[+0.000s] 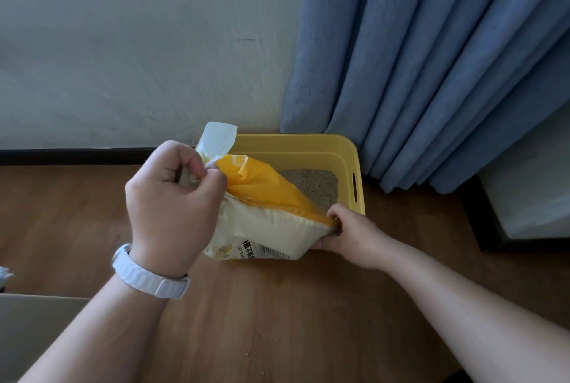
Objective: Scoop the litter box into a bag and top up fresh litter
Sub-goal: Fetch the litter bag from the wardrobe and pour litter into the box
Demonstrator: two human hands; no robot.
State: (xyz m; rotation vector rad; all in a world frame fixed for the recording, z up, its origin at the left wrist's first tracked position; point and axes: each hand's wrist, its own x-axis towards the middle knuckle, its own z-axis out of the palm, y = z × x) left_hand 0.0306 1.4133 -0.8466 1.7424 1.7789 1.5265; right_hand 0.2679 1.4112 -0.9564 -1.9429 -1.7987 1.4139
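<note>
A yellow litter box (345, 148) stands on the wooden floor against the wall, with grey-tan litter (317, 185) showing in its right half. A yellow and cream litter bag (271, 222) lies tilted over the box's left and front part. My left hand (172, 197), with a white watch strap on the wrist, is closed on the bag's upper end near its torn white flap (217, 139). My right hand (348, 234) pinches the bag's lower right corner at the box's front edge. The bag hides the rest of the litter.
A blue curtain (431, 68) hangs right behind the box on the right. A white wall with a dark skirting strip (61, 156) runs along the back. A pale flat surface (30, 336) sits at bottom left. A few litter grains (256, 348) lie on the floor.
</note>
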